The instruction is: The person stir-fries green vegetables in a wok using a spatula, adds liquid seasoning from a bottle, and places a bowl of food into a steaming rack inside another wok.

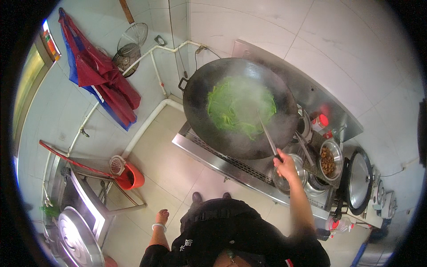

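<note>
A large dark wok (200, 100) sits on the steel stove (200, 150), with chopped green vegetables (227, 116) steaming inside. My right hand (286, 166) grips the black handle of a long metal utensil (269, 136). Steam hides the utensil's far end, which reaches into the greens, so its kind cannot be told. Down at my side, away from the stove, my left hand (162, 216) holds nothing that I can see; its fingers look loosely curled. A pale bracelet circles that wrist.
Right of the wok stand a metal bowl of brown pieces (327, 161), a red-lidded jar (319, 122) and a lidded black pan (359, 182). An orange bucket (133, 178) is on the floor at left, near a steel sink (88, 203). Aprons (103, 73) and strainers (130, 50) hang on the wall.
</note>
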`<state>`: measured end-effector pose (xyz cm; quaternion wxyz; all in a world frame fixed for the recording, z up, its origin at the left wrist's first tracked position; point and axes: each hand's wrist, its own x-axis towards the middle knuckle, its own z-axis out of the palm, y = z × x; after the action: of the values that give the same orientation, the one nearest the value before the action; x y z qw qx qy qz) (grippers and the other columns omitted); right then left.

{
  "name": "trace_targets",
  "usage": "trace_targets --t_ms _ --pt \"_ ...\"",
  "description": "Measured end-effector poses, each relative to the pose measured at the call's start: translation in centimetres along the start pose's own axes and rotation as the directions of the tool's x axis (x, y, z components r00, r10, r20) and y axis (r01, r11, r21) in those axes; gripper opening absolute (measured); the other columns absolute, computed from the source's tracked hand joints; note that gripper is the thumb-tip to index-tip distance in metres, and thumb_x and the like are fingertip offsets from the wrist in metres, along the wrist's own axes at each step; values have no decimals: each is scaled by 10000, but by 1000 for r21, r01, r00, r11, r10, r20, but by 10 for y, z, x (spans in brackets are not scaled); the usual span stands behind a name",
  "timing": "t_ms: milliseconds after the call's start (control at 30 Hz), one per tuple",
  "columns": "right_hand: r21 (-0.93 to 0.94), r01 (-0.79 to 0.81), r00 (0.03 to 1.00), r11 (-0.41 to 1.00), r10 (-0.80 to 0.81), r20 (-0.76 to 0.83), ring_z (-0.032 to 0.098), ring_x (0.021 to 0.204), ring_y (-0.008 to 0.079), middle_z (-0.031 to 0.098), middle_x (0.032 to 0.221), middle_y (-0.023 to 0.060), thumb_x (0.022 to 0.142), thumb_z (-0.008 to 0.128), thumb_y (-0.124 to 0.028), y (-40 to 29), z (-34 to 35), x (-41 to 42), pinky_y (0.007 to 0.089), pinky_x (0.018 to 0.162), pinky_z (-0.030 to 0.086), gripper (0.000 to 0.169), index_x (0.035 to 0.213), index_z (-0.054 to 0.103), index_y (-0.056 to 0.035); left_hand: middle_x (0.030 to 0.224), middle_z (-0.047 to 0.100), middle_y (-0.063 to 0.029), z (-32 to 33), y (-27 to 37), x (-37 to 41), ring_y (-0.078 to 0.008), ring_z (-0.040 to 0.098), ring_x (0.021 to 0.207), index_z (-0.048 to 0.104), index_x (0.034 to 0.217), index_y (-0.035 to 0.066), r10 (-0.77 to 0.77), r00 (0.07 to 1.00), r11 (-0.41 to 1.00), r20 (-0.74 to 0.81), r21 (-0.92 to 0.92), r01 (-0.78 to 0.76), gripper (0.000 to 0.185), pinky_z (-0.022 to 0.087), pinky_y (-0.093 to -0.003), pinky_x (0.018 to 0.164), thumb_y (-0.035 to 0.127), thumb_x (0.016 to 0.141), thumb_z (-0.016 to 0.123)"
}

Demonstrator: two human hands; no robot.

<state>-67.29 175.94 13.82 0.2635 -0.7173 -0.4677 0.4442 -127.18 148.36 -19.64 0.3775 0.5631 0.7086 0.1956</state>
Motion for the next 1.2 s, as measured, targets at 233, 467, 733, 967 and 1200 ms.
trace_targets --t_ms 233,467,733,967,1200 --pt "302 53 986 952 -1 -169 458 423 105 561 714 57 917 537 -101 -10 0 32 265 344 376 522 1406 356 -74 974 670 -88 2 4 -60 -213 635 907 662 958 64 -581 809 769 85 -269 580 270 520 -320 768 199 724 669" --pt "511 -17 974 859 131 -187 459 456 112 525 700 45 944 499 -176 -4 -13 33 248 373 377 333 1273 460 -139 933 614 -22 8 12 -121 -184 575 969 631 881 98 -307 903 870 301 474 138 239 498 -348 769 239 698 693" --pt "852 -442 894 281 66 442 435 511 91 517 738 62 936 539 -214 23 26 20 200 390 357 102 1013 480 -186 820 601 -48 25 8 -115 -195 586 831 618 986 61 -33 929 909 368 398 -125 257 488 -401 661 179 758 613" --pt "625 -211 970 751 80 230 467 480 125 485 724 35 947 506 -160 -24 68 -28 278 381 395 384 1320 419 -163 830 660 -77 8 5 -68 -173 621 663 626 1078 24 -525 847 698 89 -525 487 325 521 -310 566 123 776 557" --pt "-182 151 981 972 -126 145 480 455 82 519 646 20 924 537 -180 -53 79 -44 284 393 424 572 1441 295 -153 889 675 -105 2 33 -23 -192 645 723 633 1081 17 -600 797 665 64 -514 542 340 541 -332 616 139 770 574"
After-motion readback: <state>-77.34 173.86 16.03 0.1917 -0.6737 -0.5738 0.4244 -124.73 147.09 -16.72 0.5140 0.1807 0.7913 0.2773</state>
